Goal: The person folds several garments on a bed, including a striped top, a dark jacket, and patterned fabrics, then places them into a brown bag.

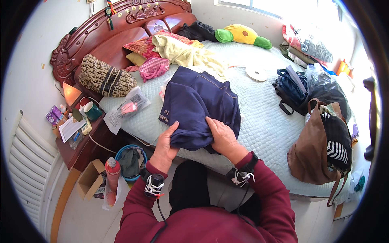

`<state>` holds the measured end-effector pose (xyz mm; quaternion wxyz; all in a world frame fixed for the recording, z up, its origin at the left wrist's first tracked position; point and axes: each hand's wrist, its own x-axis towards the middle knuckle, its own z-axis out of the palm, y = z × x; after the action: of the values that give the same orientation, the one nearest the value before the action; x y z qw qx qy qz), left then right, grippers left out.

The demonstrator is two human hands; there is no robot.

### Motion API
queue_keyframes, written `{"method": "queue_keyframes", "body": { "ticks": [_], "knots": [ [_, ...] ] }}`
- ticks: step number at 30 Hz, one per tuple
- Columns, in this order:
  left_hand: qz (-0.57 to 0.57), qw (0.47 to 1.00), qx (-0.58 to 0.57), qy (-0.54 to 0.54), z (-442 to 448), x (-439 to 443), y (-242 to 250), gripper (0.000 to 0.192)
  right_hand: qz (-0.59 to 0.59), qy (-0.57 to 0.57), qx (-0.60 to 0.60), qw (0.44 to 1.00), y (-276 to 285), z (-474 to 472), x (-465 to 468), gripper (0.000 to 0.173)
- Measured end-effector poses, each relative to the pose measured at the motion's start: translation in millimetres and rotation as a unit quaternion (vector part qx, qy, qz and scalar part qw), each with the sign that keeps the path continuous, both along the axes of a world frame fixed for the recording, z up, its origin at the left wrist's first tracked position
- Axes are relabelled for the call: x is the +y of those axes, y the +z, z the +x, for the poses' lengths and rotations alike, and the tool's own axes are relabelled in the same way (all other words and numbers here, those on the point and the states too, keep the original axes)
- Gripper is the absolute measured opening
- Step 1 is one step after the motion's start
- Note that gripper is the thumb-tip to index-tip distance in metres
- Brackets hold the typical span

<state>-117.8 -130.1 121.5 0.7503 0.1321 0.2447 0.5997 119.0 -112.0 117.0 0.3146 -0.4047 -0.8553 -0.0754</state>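
Note:
A navy blue cloth garment [197,100], partly folded and bearing white lettering near its left edge, lies on the light quilted bed cover [258,121]. My left hand [165,145] grips its near left edge, thumb on top and fingers underneath. At the near right, my right hand [222,135] holds the bunched cloth with its thumb on top; most of its fingertips are hidden by the fabric. Pale cloth shows from beneath the far side of the garment. Both of my wrists carry strapped-on devices with cables.
A patterned bolster [106,77] and a clear plastic bag [127,107] lie left of the garment. Behind it is a pale yellow cloth [185,51]. A white ribbon roll [256,73] and brown bag [307,152] sit rightward. Below left stands a blue bin [131,161].

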Motion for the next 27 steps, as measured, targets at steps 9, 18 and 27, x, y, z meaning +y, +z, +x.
{"method": "queue_keyframes", "body": {
  "ticks": [9,18,27],
  "knots": [
    [0.184,0.976,0.029,-0.114,68,-18,14,0.034,0.131,-0.064,0.013,0.989,83,100,-16,0.037],
    [0.257,0.903,0.186,-0.289,138,-40,14,0.052,0.098,-0.091,0.068,0.989,78,189,-108,0.034],
    [0.426,0.842,0.233,-0.235,158,6,68,0.041,0.232,-0.116,0.043,0.965,130,228,-103,0.04]
  ]
}}
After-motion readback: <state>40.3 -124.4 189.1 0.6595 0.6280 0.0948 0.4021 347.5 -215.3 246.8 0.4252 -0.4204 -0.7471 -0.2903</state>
